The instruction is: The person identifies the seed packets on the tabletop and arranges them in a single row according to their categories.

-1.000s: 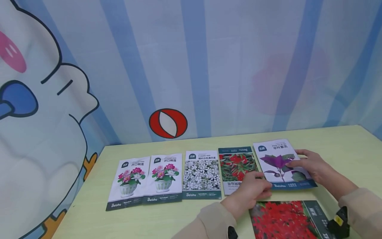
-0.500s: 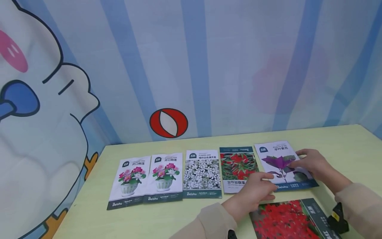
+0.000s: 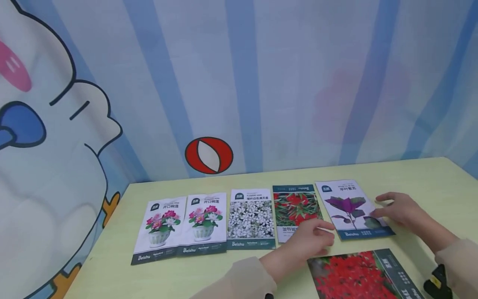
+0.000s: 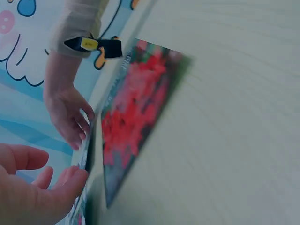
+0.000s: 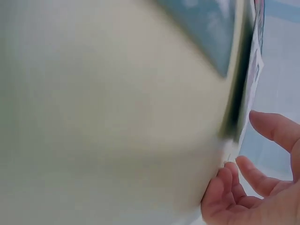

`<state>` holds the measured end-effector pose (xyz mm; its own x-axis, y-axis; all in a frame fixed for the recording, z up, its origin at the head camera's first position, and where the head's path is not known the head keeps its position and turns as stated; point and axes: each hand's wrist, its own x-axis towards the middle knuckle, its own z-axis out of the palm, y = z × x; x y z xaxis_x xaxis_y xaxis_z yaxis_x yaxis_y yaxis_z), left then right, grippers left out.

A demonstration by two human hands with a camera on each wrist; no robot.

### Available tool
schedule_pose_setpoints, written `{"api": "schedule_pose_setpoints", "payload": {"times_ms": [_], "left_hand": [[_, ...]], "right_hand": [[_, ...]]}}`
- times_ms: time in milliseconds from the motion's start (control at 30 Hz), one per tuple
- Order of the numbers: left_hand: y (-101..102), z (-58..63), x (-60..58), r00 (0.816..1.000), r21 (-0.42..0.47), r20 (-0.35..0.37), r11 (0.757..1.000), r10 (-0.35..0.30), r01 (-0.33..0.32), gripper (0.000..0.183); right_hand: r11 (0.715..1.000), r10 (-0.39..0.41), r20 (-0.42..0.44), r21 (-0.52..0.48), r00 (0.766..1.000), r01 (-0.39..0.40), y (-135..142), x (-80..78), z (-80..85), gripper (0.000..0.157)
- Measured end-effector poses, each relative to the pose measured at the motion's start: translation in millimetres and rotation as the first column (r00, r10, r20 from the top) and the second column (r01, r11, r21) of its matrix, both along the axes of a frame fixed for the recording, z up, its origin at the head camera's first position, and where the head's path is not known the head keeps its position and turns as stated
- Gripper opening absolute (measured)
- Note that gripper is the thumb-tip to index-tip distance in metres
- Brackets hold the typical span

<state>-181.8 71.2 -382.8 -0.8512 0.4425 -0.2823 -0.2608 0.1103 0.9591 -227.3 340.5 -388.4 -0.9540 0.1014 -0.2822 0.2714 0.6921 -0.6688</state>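
Note:
A white seed packet with a purple-leaved plant (image 3: 347, 209) lies at the right end of a row. Beside its right edge is my right hand (image 3: 403, 209), thumb and fingers apart; the thumb tip is at the edge, touching or not I cannot tell. My left hand (image 3: 308, 241), fingers loosely bent, hovers over the lower right corner of the packet with red flowers and green leaves (image 3: 296, 203), holding nothing. In front lies a larger-looking red-flower packet (image 3: 352, 276), turned sideways. The right wrist view shows nothing between the right hand's thumb (image 5: 276, 129) and fingers.
Leftward in the row come a white-flower packet (image 3: 251, 218) and two matching potted-flower packets (image 3: 203, 222), which touch or overlap. All lie on a pale yellow table (image 3: 112, 249). A blue striped backdrop (image 3: 284, 83) stands behind the table's far edge.
The right hand has let go of the purple-plant packet and drawn slightly right; the packet now lies flatter. The left hand has pulled back a little from that packet's left edge.

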Motion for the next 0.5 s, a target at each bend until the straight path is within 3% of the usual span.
{"api": "schedule_pose_setpoints", "payload": {"times_ms": [100,233,500], "left_hand": [[-20.1,-3.0,4.0,0.999,-0.036,-0.022,0.999,-0.027,0.026,0.023],[-48.0,-4.6,10.4,0.997,-0.043,-0.038,0.997,-0.070,0.068,0.026],[-79.1,0.7,22.8,0.996,-0.072,0.059,0.995,-0.064,0.068,0.029]], "right_hand": [[0.998,0.007,0.031,-0.055,0.999,-0.005,12.4,12.1,0.5,0.074],[0.987,0.003,0.143,-0.160,0.990,0.020,26.3,26.7,3.4,0.070],[0.979,-0.049,0.307,-0.172,0.950,0.106,37.5,52.8,-3.9,0.066]]}}
